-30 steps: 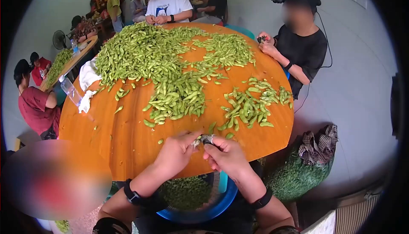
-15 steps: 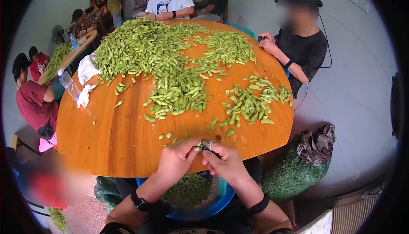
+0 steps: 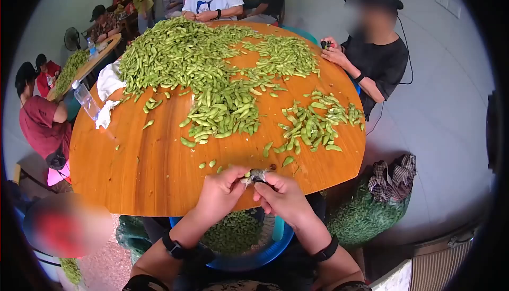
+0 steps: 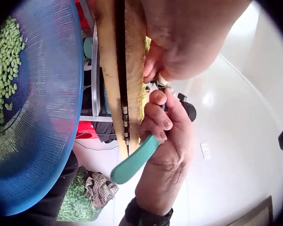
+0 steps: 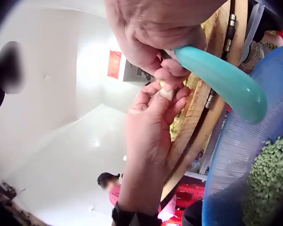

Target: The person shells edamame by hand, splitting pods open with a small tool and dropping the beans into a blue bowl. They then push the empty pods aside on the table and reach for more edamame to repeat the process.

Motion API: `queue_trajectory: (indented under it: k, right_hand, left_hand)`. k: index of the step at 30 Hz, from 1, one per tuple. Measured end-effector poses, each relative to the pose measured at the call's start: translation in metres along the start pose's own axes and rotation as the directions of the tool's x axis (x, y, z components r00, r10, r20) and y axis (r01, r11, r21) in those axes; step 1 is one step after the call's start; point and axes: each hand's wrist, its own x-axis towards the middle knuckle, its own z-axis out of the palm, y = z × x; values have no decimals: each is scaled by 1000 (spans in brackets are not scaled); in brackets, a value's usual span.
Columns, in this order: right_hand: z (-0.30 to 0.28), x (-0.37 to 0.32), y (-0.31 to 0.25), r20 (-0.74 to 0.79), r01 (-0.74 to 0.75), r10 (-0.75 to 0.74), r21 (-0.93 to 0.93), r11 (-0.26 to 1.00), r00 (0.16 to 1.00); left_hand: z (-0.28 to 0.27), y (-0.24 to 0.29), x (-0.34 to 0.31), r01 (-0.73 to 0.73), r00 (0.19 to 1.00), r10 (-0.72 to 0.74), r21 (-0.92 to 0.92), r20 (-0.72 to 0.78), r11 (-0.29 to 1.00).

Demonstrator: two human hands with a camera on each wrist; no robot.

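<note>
At the near edge of the worktop [image 3: 159, 179], your left hand [image 3: 220, 193] pinches the pod [image 3: 248, 175] tight, touching your right hand [image 3: 283, 198], whose fingers curl round the tool [image 4: 134, 160], above the blue basket [image 3: 278, 244].

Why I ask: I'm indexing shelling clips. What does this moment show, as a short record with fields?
Setting: round wooden table, other people seated around it
Left hand: fingers pinch a small pod at the table's near edge
Right hand: grips a teal-handled tool, its tip meeting the pod
On the table: big pile of green pods, smaller heaps nearer
Below the table edge: blue mesh basket holding shelled beans
Unclear: the tool's working end, hidden by fingers
</note>
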Motion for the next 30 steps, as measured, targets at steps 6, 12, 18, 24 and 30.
queue_trajectory:
  k: [6,12,18,24,30]
  right_hand:
    - [6,4,11,-33,129,-136,-157,979,990]
    - [11,15,24,-87,230,-252,-206,951,964]
    - [3,17,9,-10,1,0,82,997,1000]
    - [-4,22,4,43,-85,79,161,983,996]
    - [16,10,8,-63,84,-82,32,996,995]
  left_hand:
    - [-3,4,-2,-55,998,52,175,22,983]
    - [-6,3,-1,3,999,-8,123,41,992]
    - [-6,-5,5,67,995,-53,-178,80,982]
    - [-13,-6,13,286,953,-191,-494,235,821]
    - [-7,0,4,203,975,-167,-293,144,934]
